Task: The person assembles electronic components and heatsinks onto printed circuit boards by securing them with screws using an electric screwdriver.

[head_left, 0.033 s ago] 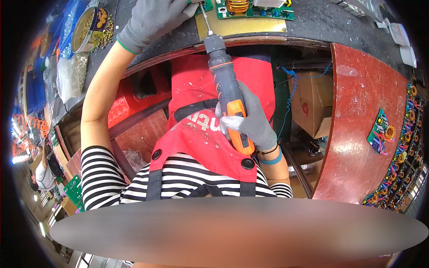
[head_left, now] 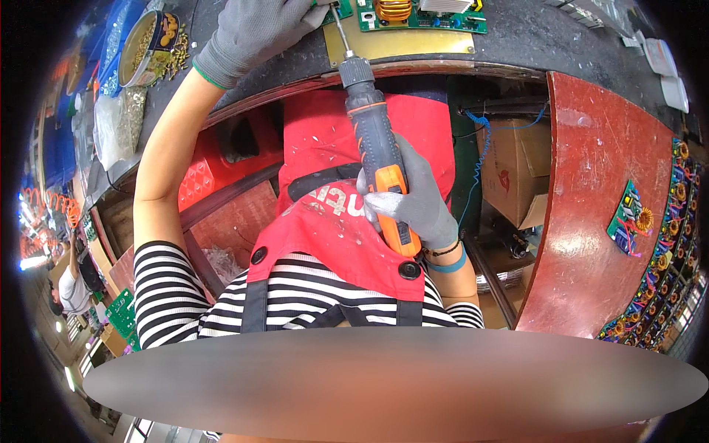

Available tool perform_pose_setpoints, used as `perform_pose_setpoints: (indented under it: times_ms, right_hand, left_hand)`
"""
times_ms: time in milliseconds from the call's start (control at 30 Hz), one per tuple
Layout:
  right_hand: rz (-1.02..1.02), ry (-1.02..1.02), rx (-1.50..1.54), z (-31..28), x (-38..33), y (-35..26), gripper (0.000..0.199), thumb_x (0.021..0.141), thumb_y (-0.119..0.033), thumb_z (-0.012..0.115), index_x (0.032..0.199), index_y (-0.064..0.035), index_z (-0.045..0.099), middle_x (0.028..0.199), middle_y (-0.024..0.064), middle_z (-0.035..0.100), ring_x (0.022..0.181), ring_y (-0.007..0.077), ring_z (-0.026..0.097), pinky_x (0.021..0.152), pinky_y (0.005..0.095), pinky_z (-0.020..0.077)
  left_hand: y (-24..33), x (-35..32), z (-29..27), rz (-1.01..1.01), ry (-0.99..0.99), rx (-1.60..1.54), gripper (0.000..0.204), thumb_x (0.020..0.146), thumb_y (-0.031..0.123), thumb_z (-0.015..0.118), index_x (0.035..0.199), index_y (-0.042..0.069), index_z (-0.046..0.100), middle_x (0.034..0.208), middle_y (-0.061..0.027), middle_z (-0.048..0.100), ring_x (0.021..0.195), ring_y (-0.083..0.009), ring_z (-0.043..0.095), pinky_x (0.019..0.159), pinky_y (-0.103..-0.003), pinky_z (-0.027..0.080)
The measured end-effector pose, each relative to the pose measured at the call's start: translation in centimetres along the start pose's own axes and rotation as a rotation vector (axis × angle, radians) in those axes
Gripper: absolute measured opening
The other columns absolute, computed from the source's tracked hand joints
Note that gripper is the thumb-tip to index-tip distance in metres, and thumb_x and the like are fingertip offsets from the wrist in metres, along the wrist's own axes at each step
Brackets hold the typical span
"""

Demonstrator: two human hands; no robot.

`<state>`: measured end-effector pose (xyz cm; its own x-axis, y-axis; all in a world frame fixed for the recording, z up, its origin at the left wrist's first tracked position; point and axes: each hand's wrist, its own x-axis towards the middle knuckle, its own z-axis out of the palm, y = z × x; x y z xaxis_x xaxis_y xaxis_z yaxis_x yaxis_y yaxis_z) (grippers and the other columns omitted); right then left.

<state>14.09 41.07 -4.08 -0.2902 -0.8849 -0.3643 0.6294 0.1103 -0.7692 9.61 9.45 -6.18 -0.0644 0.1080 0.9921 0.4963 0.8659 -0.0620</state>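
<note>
My right hand, in a grey glove, is wrapped round an electric screwdriver with a dark body and orange grip. Its bit points away from me, the tip at a small green circuit board piece by the upper edge. My left hand, also gloved, reaches in from the left beside that tip. Its fingers are bent together at the board piece, partly cut off by the picture's edge; what they pinch is hidden. Just right lies a larger green circuit board with a copper coil and heat sink, over a brass-coloured plate.
A round tub of small screws stands at the left, with loose screws and plastic bags around it. On the right, a red board holds a single circuit board and rows of others. Below the bench sits a cardboard box.
</note>
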Motion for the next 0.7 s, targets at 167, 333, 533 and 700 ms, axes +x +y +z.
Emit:
perform_pose_setpoints:
  times_ms: [167,333,533,700]
  right_hand:
    - [0.007,-0.014,0.044,0.0,0.0,-0.2,0.056,0.073,-0.001,0.066,0.124,-0.0021,0.045,0.086,0.0109,0.062,0.062,0.0167,0.062,0.053,0.0298,0.0521]
    - [0.008,0.019,-0.053,0.0,0.2,-0.6,0.057,0.072,0.0,0.065,0.125,-0.0013,0.045,0.085,0.0108,0.062,0.061,0.0168,0.062,0.053,0.0297,0.052]
    - [-0.016,0.03,-0.056,0.0,0.2,-0.7,0.058,0.072,0.0,0.064,0.127,-0.0009,0.045,0.084,0.0113,0.062,0.061,0.017,0.062,0.053,0.0301,0.0521]
    - [0.039,-0.029,0.036,-0.5,0.2,-0.8,0.064,0.075,0.0,0.07,0.133,-0.0007,0.044,0.091,0.0093,0.062,0.07,0.0152,0.063,0.061,0.0299,0.0546]
  left_hand:
    - [-0.1,-0.1,-0.3,0.006,-0.014,0.006,0.047,0.069,0.014,0.077,0.111,-0.003,0.065,0.101,-0.0125,0.064,0.095,-0.0315,0.062,0.083,-0.042,0.056]
    - [-0.4,-0.4,-0.4,0.038,-0.005,0.014,0.047,0.069,0.014,0.076,0.111,-0.004,0.065,0.099,-0.0128,0.063,0.095,-0.0315,0.062,0.084,-0.043,0.055]
    - [-0.7,-0.7,-0.2,0.087,-0.024,0.078,0.049,0.069,0.015,0.076,0.113,-0.002,0.066,0.101,-0.0125,0.062,0.1,-0.03,0.06,0.087,-0.043,0.054]
    - [-1.1,-0.3,-0.2,0.154,0.006,0.14,0.046,0.071,0.017,0.077,0.113,-0.001,0.067,0.102,-0.0113,0.062,0.101,-0.0287,0.06,0.085,-0.041,0.054]
